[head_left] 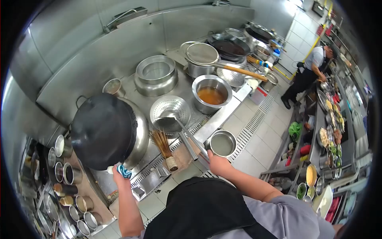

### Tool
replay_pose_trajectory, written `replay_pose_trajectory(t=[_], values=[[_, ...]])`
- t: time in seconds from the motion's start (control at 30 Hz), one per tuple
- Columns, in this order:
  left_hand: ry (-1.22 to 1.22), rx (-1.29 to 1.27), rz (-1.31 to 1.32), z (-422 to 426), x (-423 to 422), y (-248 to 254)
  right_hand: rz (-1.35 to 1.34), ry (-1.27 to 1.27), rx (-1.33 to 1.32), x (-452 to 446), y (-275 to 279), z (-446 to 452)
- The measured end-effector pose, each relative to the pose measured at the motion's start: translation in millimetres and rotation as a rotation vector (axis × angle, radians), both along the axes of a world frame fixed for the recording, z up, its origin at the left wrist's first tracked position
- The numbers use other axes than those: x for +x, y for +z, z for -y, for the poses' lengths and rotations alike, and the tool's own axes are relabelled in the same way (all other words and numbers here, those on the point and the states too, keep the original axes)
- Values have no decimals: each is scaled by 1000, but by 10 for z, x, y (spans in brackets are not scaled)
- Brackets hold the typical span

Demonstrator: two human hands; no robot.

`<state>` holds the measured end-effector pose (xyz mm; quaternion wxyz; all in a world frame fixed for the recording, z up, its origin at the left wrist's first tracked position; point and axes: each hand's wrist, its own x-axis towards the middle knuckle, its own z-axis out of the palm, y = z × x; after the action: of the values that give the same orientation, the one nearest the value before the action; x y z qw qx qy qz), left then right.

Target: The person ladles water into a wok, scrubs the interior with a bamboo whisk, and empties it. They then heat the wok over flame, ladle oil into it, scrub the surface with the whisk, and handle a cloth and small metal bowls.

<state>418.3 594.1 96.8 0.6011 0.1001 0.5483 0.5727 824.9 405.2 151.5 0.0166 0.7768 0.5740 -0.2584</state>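
With my left hand (120,175) I hold a blue-and-white cloth (124,171) at the rim of a large black wok (104,131), whose dark underside faces up and which leans over a steel ring. My right hand (215,161) is closed at the side of a small steel pot (223,144) with cloudy liquid in it. A ladle (168,124) lies across a perforated strainer (171,109), its handle reaching toward my right hand. The bamboo brush (162,145) rests between my hands, near the counter's front edge.
A pot of orange-brown liquid (212,95) and a lidded-looking steel pot (156,75) stand behind. A wooden-handled sieve (202,53) lies over another pot. Seasoning containers (71,174) are at left. A person (310,71) works at the right-hand counter (314,131).
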Motion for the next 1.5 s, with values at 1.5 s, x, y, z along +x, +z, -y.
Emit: replay_pose_trajectory(t=[1.5], values=[[98,-93,251,360,42,1384,-325,-1,124,196,-453,-192]])
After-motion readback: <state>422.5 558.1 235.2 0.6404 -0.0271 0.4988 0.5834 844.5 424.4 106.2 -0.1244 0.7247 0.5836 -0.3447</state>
